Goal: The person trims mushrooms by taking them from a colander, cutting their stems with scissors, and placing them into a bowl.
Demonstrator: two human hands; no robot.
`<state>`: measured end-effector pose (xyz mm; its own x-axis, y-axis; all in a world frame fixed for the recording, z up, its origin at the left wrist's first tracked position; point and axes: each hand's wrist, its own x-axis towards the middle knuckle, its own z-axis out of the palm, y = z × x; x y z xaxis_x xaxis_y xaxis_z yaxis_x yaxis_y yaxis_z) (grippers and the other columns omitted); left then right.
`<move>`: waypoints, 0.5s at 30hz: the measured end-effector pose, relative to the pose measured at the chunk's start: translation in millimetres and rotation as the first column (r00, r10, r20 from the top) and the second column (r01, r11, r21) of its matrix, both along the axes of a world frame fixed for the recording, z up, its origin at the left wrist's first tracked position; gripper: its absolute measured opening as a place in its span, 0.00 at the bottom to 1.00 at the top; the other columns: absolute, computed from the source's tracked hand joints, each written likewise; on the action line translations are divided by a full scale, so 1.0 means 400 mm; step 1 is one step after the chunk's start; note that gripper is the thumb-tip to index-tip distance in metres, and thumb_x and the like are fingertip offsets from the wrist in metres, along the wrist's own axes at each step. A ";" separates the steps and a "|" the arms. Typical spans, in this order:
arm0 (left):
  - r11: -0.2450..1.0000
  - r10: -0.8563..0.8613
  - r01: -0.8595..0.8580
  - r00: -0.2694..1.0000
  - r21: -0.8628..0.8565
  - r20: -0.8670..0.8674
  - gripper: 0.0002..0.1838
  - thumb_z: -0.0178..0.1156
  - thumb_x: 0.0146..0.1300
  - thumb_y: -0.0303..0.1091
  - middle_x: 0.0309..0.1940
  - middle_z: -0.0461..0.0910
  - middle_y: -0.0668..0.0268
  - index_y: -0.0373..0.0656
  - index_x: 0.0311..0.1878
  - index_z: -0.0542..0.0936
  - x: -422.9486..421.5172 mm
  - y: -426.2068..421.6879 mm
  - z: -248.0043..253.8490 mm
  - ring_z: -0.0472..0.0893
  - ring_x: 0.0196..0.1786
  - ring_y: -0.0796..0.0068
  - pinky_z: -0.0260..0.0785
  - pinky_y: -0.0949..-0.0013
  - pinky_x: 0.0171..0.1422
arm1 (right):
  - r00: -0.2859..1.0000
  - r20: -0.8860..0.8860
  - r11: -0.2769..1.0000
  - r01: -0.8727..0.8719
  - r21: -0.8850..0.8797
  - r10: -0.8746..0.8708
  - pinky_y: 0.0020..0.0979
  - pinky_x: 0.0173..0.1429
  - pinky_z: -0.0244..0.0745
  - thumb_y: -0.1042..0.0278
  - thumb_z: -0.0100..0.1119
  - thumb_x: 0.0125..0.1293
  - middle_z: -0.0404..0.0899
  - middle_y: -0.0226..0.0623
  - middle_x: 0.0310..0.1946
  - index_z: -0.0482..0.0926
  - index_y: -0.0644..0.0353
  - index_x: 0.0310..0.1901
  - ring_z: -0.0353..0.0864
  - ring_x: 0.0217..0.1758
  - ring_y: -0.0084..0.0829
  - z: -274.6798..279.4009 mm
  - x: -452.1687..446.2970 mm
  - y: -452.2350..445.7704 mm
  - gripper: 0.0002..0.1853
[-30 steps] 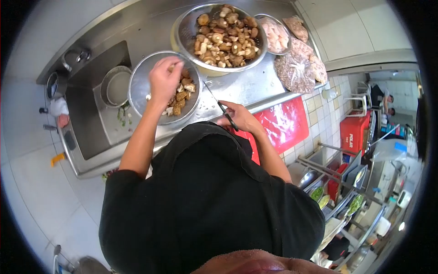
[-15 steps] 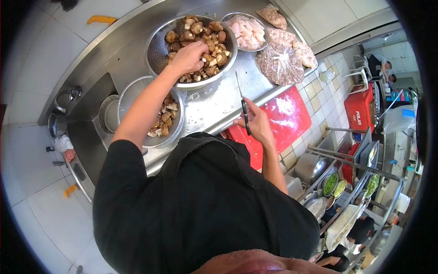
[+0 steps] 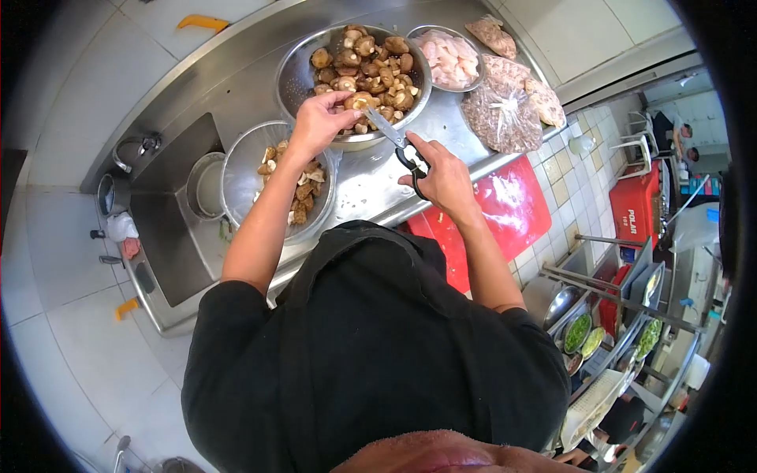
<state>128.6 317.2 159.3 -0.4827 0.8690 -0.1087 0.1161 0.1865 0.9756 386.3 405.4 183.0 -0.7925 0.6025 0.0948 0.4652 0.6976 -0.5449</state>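
Note:
My left hand [image 3: 322, 122] pinches a brown mushroom [image 3: 359, 102] at the near edge of a steel colander [image 3: 289, 88] full of whole mushrooms. Black-handled scissors [image 3: 412, 162] are gripped in my right hand [image 3: 444, 180], their blades reaching up-left to that mushroom. Left of the colander, below my left forearm, a second bowl [image 3: 236, 175] holds cut mushroom pieces [image 3: 303, 197]; the forearm hides part of it.
A bowl of pale meat strips [image 3: 448, 59] and filled plastic bags [image 3: 503, 118] stand right of the colander. The sink [image 3: 169, 252] holds a pot [image 3: 206, 185]. A red lid [image 3: 512, 209] lies beyond the counter edge; shelves [image 3: 623, 299] stand right.
My left hand went from the bowl of pieces to the colander and took a mushroom. My right hand brought the scissors up to it. The view has shifted.

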 end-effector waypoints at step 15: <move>0.998 -0.024 0.034 0.982 -0.053 0.189 0.26 0.70 0.63 0.28 0.38 0.85 0.67 0.30 0.63 0.78 -0.037 -0.011 -0.006 0.82 0.34 0.80 0.77 0.75 0.41 | 0.993 -0.009 0.991 -0.114 -0.072 0.114 0.43 0.49 0.79 0.54 0.83 0.43 0.86 0.49 0.38 0.78 0.56 0.66 0.86 0.45 0.50 -0.043 -0.081 0.011 0.44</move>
<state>113.8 312.7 157.0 -0.4238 0.8724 -0.2435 -0.0620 0.2403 0.9687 353.9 409.7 165.6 -0.8560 0.5136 0.0582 0.3821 0.7046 -0.5979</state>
